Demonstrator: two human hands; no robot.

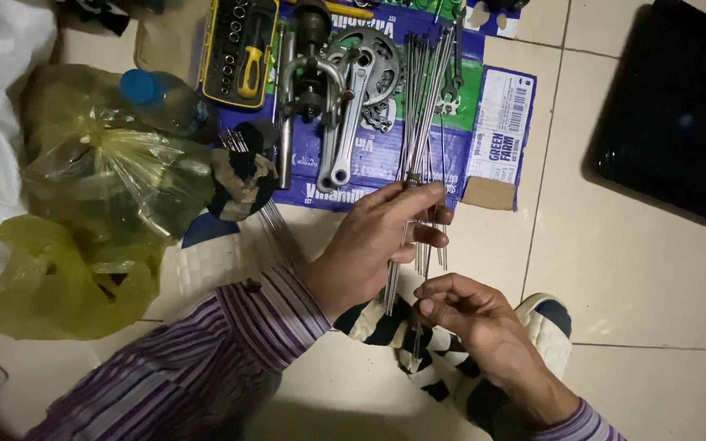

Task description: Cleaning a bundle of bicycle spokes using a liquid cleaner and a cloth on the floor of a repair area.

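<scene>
The left hand was clamped around a bundle of thin metal spokes just below the flattened cardboard box. The right hand, below it, pinched one spoke's lower end.

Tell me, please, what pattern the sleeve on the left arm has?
Purple and white stripes on the sleeve, clear in the head view.

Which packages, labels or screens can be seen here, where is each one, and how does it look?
Flattened cardboard box: on the floor under the tools, blue and green print.
White label: on the box's right flap, rectangular, with a barcode.
Dark screen-like panel: top right on the tiles, black, rounded corners, unlit.
Yellow plastic bags: left, crumpled, translucent.
Yellow tool case: top centre, open, holding sockets and a screwdriver.
</scene>
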